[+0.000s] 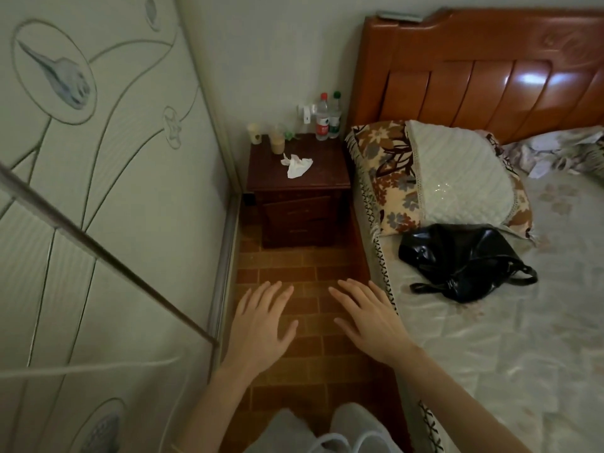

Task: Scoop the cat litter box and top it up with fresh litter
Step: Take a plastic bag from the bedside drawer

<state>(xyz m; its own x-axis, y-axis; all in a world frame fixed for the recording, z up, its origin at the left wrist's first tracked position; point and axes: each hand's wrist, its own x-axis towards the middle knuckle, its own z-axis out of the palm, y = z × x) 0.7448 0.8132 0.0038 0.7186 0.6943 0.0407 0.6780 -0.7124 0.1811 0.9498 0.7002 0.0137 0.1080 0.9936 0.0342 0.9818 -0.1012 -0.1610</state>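
Note:
No litter box, scoop or litter bag shows in the head view. My left hand [261, 322] is held out flat, palm down, fingers spread, over the brown tiled floor [304, 256]. My right hand [366, 318] is held the same way beside it, close to the bed's edge. Both hands are empty and touch nothing.
A narrow aisle runs between a patterned wardrobe door [98, 191] on the left and a bed [490, 338] on the right. A dark nightstand [297, 191] with bottles [323, 119], cups and a tissue blocks the far end. A black bag [464, 263] and pillow [441, 178] lie on the bed.

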